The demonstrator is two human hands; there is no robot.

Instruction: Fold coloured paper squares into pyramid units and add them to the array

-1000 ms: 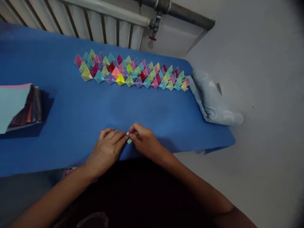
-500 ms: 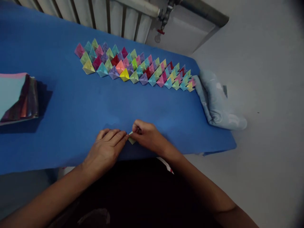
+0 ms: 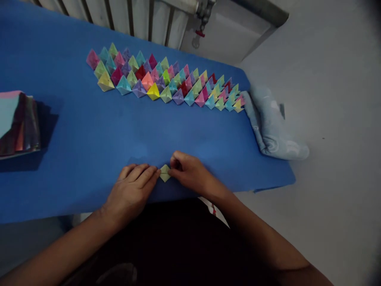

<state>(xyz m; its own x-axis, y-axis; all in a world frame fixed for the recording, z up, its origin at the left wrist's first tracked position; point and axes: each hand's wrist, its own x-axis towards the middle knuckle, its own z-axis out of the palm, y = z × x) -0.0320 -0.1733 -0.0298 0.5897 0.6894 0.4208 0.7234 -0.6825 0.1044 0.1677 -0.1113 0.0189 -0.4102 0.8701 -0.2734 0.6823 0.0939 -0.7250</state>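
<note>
A small diamond of folded yellow-green paper [image 3: 164, 173] lies on the blue table near its front edge, a crease running across its middle. My left hand [image 3: 132, 190] rests on the table, fingers together, and its thumb and fingertips hold the paper's left corner. At the opposite corner is my right hand [image 3: 190, 171], with its fingers curled and the thumb pressed on the paper. Further back, several rows of folded paper boats [image 3: 153, 91] in many colours stand close together.
A stack of coloured paper sheets [image 3: 20, 123] sits at the left. On the right end of the blue tabletop [image 3: 125, 123] lies a rolled grey-blue cloth [image 3: 272, 123]. Behind the table are a white radiator [image 3: 143, 20] and a pipe valve with a red handle [image 3: 200, 33].
The paper has opened out from mostly covered to a fully visible diamond between my hands. My right hand has shifted slightly right; the left stays nearly in place. The view has turned a little.
</note>
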